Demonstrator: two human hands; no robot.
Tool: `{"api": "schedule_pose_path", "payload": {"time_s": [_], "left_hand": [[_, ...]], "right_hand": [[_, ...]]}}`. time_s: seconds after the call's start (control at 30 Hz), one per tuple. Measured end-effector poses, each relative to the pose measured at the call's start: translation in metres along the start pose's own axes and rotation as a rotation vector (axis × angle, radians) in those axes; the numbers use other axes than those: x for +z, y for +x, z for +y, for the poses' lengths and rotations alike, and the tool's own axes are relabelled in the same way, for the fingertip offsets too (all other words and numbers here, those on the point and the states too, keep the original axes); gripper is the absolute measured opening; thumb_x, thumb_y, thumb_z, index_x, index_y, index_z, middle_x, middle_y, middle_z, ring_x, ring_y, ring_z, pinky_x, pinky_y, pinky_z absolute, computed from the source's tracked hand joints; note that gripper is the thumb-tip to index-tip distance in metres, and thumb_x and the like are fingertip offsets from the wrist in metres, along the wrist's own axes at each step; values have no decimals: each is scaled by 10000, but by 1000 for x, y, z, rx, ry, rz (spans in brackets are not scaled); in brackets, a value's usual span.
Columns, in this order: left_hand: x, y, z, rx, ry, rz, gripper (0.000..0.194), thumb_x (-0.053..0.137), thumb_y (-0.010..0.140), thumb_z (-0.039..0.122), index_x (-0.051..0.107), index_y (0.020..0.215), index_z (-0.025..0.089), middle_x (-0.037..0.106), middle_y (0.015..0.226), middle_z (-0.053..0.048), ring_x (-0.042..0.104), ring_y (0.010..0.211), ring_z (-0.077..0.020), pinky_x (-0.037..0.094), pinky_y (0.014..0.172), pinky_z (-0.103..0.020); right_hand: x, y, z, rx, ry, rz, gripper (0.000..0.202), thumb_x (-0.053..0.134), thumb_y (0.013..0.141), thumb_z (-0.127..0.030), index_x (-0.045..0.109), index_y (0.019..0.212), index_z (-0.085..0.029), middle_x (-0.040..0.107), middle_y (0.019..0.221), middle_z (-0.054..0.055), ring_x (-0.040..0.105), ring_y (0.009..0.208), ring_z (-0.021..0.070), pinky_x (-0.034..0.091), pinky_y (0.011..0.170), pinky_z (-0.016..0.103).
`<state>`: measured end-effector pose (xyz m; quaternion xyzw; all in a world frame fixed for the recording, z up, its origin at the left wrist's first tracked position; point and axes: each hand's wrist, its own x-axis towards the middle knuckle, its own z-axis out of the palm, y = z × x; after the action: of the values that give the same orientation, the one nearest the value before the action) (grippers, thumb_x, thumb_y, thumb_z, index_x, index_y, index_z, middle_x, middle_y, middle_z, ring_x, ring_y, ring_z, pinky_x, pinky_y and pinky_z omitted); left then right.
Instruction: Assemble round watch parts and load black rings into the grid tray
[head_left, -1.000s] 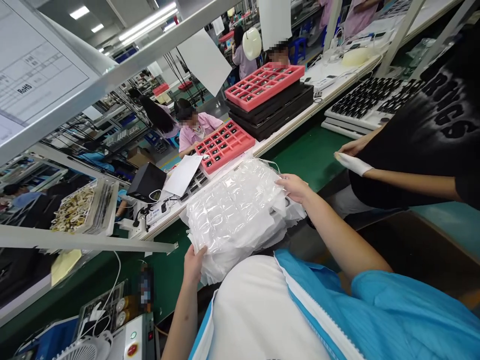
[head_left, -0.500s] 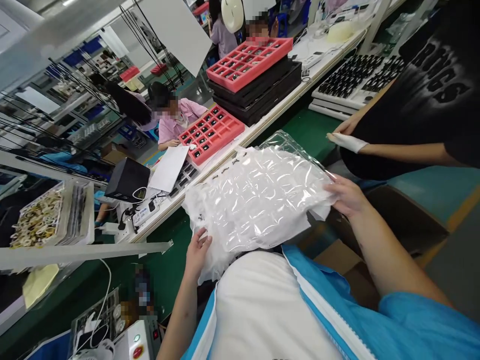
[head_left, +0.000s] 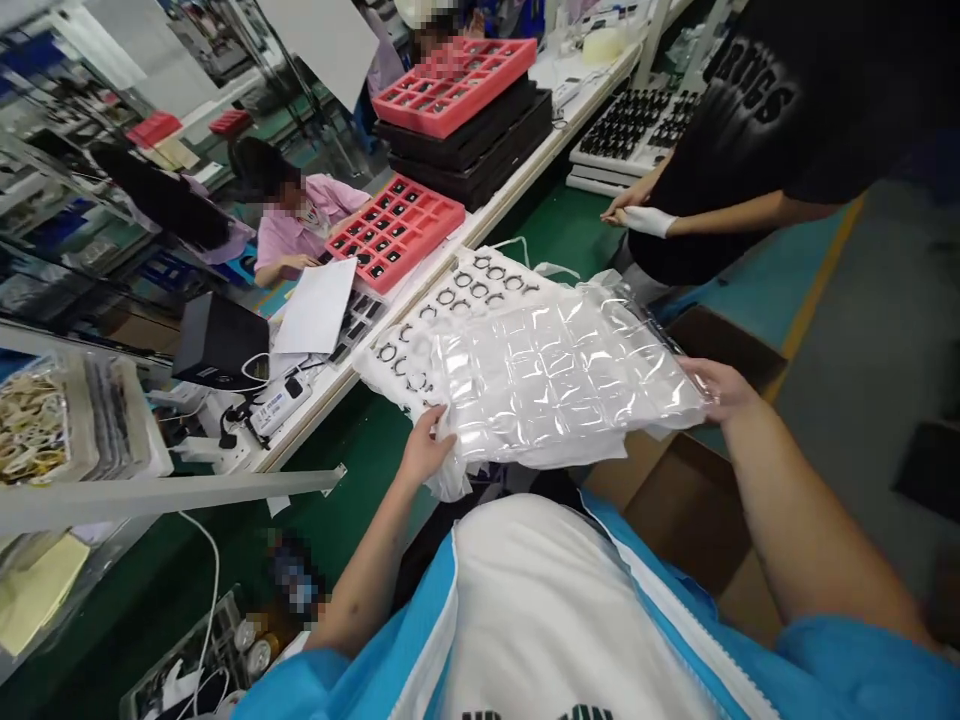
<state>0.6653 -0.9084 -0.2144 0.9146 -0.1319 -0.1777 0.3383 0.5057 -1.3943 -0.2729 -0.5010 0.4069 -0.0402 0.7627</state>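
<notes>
The left hand (head_left: 429, 445) was partly closed, its thumb and fingers gripping the near left corner of a clear plastic tray (head_left: 555, 370). The right hand (head_left: 718, 390) was curled around the tray's right end, also partly closed. The clear tray, divided into shallow pockets, was held slightly tilted in front of the body, over a white layer with dark rings (head_left: 461, 290) that showed beyond its far left side.

Past that ran a white bench (head_left: 495, 222), bearing a red tray of small dark pieces (head_left: 394, 235), a sheet of paper (head_left: 315, 305), a black box (head_left: 221, 340) and a power strip (head_left: 281, 402). Farther along, another red tray (head_left: 457, 85) sat on stacked black trays (head_left: 480, 155). A person in pink (head_left: 300, 225) sat across the bench; a person in black (head_left: 765, 130) stood to the right, wearing a white glove (head_left: 649, 221). An open cardboard box (head_left: 686, 500) lay below the right hand.
</notes>
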Motion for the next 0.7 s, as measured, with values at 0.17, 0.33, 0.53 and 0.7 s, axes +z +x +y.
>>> {"api": "schedule_pose_path", "payload": {"time_s": [0.17, 0.33, 0.53, 0.7], "left_hand": [[-1, 6, -2, 70, -26, -11, 589, 721, 837, 333, 638, 1412, 238, 607, 1511, -123, 601, 1342, -327, 575, 1014, -452], [7, -5, -4, 142, -160, 145, 557, 748, 833, 463, 682, 1322, 205, 687, 1362, -142, 680, 1212, -300, 601, 968, -440], [31, -56, -18, 240, -252, 328, 413, 781, 843, 491, 711, 1118, 189, 724, 1123, -96, 711, 990, -226, 599, 888, -363], [85, -89, -13, 263, -30, -115, 380, 727, 866, 557, 738, 1042, 220, 737, 1008, -88, 718, 912, -250, 613, 894, -402]], "right_hand": [[-22, -55, 8, 121, 107, -37, 340, 609, 756, 43, 736, 1047, -78, 789, 862, 107, 698, 667, 176, 472, 734, 349], [-111, -115, 73, 50, 313, 303, 375, 578, 687, 106, 748, 923, -131, 744, 728, 54, 650, 614, 161, 462, 680, 311], [-187, -174, 196, 71, 572, 668, 362, 588, 604, 48, 732, 793, -225, 732, 736, 20, 653, 641, 171, 527, 665, 297], [-181, -186, 314, 80, 849, 855, 362, 694, 513, -15, 706, 763, -277, 748, 809, -4, 720, 752, 232, 615, 702, 341]]}}
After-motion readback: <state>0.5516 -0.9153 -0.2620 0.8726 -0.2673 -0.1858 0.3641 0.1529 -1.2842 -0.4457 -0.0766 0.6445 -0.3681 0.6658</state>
